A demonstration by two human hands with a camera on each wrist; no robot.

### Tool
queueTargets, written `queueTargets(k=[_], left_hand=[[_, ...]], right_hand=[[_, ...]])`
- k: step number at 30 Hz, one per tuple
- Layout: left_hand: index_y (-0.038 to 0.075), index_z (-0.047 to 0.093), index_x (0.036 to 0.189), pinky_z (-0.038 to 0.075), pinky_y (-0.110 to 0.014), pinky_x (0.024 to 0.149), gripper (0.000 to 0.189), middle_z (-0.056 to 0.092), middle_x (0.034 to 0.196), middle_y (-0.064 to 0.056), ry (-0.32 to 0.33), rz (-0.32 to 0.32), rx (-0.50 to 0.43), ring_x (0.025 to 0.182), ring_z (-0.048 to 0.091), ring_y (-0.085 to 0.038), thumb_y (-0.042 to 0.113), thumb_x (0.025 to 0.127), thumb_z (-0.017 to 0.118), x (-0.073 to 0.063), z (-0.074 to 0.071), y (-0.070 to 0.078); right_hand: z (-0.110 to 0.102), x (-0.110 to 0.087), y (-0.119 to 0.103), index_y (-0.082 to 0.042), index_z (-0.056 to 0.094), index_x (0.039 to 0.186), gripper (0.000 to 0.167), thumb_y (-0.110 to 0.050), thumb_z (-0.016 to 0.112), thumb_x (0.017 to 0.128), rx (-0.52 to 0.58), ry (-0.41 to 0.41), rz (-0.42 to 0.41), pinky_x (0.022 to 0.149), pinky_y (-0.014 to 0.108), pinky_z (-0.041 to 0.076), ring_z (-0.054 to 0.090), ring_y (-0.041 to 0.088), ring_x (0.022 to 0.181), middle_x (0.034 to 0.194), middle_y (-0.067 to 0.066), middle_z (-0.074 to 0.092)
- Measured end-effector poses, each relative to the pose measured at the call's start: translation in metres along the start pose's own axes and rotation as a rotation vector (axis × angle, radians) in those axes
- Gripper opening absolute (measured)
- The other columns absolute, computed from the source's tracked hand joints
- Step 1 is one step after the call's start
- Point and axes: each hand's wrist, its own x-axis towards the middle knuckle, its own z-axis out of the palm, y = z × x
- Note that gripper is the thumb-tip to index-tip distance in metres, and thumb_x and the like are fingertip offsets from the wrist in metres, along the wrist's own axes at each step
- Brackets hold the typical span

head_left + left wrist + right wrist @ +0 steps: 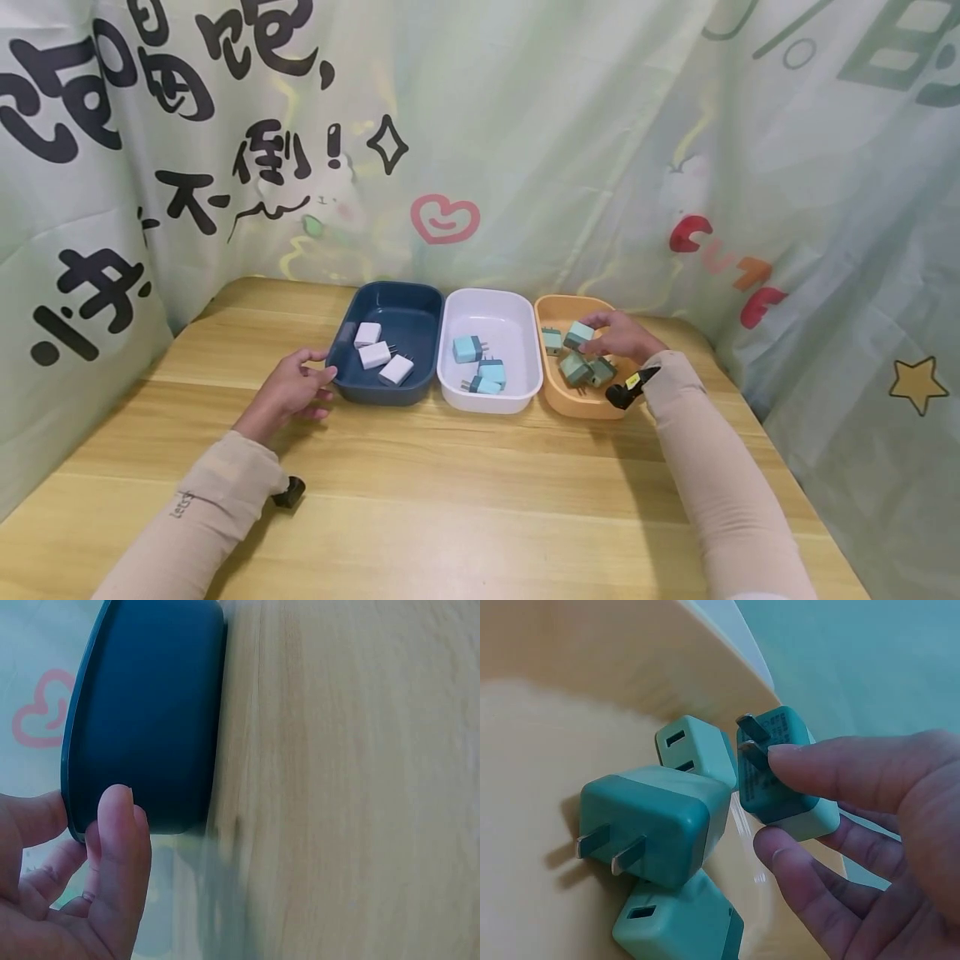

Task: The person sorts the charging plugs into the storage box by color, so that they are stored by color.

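My right hand (618, 335) pinches a green plug-in charger (780, 765) between thumb and fingers, low over the orange box (592, 408). Its two metal prongs face the right wrist camera. Three more green chargers (652, 817) lie in that box, one with its prongs showing. On the left, my left hand (292, 392) touches the near left corner of the dark blue box (150, 712) with relaxed fingers. Inside the dark blue box lie three white chargers (375, 355). Between these two boxes, a white box (491, 404) holds three light blue chargers (467, 349).
All three boxes stand side by side near the back of a wooden table (465, 500). A pale green printed curtain (540, 150) hangs behind and along both sides. Black wrist-worn devices show at both sleeves.
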Motion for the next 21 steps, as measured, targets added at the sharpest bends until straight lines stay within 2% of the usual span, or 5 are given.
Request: queueTargets(k=[7,14,21], left_hand=[[0.008,0.034,0.147,0.059,-0.038,0.065,0.051,0.053,0.107,-0.019,0.007,-0.011,0.001,0.084,0.061,-0.025,0.017,0.101,0.053,0.000,0.000,0.000],[0.008,0.034,0.147,0.059,-0.038,0.065,0.050,0.054,0.108,-0.019,0.010,-0.012,0.008,0.084,0.061,-0.026,0.018,0.102,0.052,0.001,0.000,0.000],[0.006,0.034,0.147,0.059,-0.038,0.064,0.050,0.054,0.108,-0.019,0.008,0.003,0.012,0.085,0.061,-0.027,0.016,0.102,0.052,-0.001,-0.001,0.001]], right_hand=[[-0.001,-0.001,0.002,0.008,0.049,0.128,0.051,-0.006,0.072,0.085,0.022,-0.002,-0.002,0.086,0.046,0.052,0.056,0.027,0.092,0.125,0.024,0.047],[-0.004,-0.007,0.008,0.010,0.042,0.136,0.053,-0.008,0.065,0.091,0.040,0.027,0.037,0.094,0.049,0.048,0.050,0.037,0.114,0.137,0.030,0.041],[-0.006,-0.026,0.007,0.013,0.041,0.136,0.051,-0.007,0.061,0.094,0.071,0.071,-0.036,0.090,0.049,0.051,0.055,0.042,0.110,0.135,0.034,0.041]])
